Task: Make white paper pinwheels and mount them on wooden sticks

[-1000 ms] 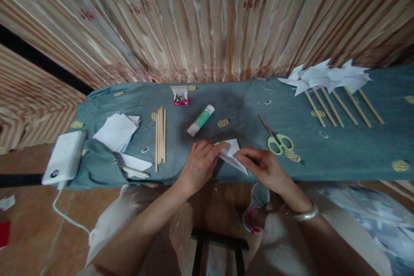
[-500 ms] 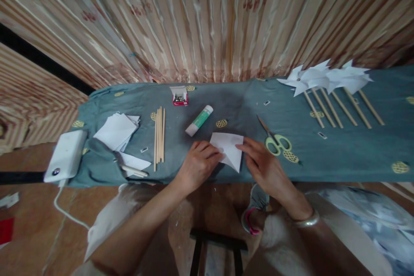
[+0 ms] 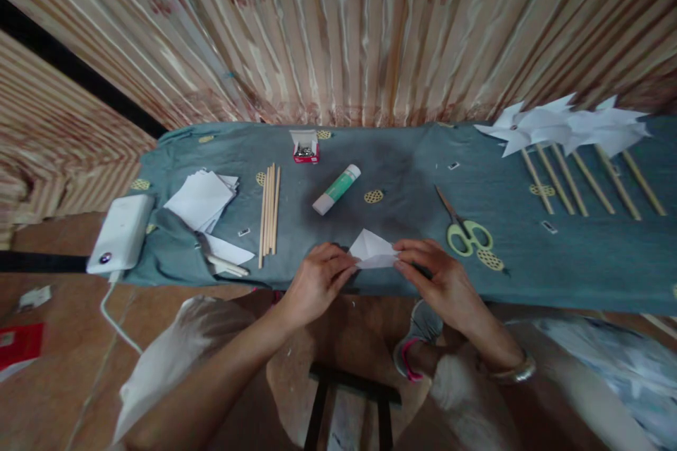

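Note:
A small white sheet of paper (image 3: pixel 373 251) with crease lines is stretched between my two hands, near the front edge of the table. My left hand (image 3: pixel 320 278) pinches its left corner between thumb and fingers. Its right corner is pinched by my right hand (image 3: pixel 436 275). The top corner points away from me, and the lower edge looks folded. Just beyond the paper lies a green and white glue stick (image 3: pixel 337 189). Scissors (image 3: pixel 463 227) with light green handles rest to the right of my right hand, blades pointing away.
Several wooden sticks (image 3: pixel 270 215) lie left of the glue stick, beside a stack of white paper (image 3: pixel 198 199). A small red box (image 3: pixel 305 148) of metal pins stands open at the back. Paper pinwheels (image 3: pixel 560 128) lie far right. A white power bank (image 3: pixel 120 234) with a cable sits at the left edge.
The paper was turned and opened flatter, then brought to a corner-up position with both side corners pinched. My right hand has gone from fingers spread on its edge to a pinch. The view has shifted slightly.

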`<state>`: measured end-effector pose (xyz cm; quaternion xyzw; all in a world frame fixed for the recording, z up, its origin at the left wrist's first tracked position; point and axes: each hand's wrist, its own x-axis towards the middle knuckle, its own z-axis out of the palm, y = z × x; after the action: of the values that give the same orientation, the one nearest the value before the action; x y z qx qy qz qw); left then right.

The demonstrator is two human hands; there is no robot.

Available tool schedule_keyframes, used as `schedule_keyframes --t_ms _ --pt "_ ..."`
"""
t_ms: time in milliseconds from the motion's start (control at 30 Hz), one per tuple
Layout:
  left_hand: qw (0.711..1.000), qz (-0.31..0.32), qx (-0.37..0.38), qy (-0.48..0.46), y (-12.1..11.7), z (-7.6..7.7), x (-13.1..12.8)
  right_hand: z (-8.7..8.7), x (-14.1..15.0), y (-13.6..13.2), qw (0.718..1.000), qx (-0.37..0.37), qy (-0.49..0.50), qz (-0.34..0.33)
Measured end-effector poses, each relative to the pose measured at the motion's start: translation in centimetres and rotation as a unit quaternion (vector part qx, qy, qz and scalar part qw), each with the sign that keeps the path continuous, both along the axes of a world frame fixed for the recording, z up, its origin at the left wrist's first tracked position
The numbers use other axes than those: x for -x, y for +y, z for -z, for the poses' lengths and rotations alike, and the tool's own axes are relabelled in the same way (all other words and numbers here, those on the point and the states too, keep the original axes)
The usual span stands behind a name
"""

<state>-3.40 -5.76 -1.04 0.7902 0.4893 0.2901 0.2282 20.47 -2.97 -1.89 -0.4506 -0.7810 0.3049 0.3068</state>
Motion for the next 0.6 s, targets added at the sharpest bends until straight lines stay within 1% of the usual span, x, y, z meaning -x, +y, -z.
schedule_keyframes --t_ms 67,167,267,367,467,533,600 --pt "0.999 -0.023 0.033 -0.001 0.01 -0.13 -0.08 0.18 0.43 0.19 0.999 0.024 0.021 0.028" --pt "0.997 -0.040 0.071 0.016 0.10 -0.38 -0.18 0.36 0.93 0.40 0.997 0.044 0.022 0.063" --pt "0.993 -0.069 0.096 0.013 0.08 -0.35 -0.27 0.37 1.14 0.48 0.995 0.037 0.008 0.090" --pt "0.991 -0.089 0.098 -0.009 -0.02 -0.15 -0.45 0.30 1.17 0.51 0.994 0.029 -0.004 0.108" --pt "0.991 -0.078 0.096 -0.058 -0.03 -0.16 -0.76 0.19 1.10 0.53 0.995 0.031 -0.005 0.099" --pt "0.989 -0.050 0.096 -0.096 0.02 -0.29 -0.94 0.11 0.92 0.52 0.995 0.038 -0.002 0.088" --pt "0.989 -0.016 0.087 -0.117 0.00 -0.44 -1.03 0.04 0.59 0.46 0.997 0.046 0.000 0.058"
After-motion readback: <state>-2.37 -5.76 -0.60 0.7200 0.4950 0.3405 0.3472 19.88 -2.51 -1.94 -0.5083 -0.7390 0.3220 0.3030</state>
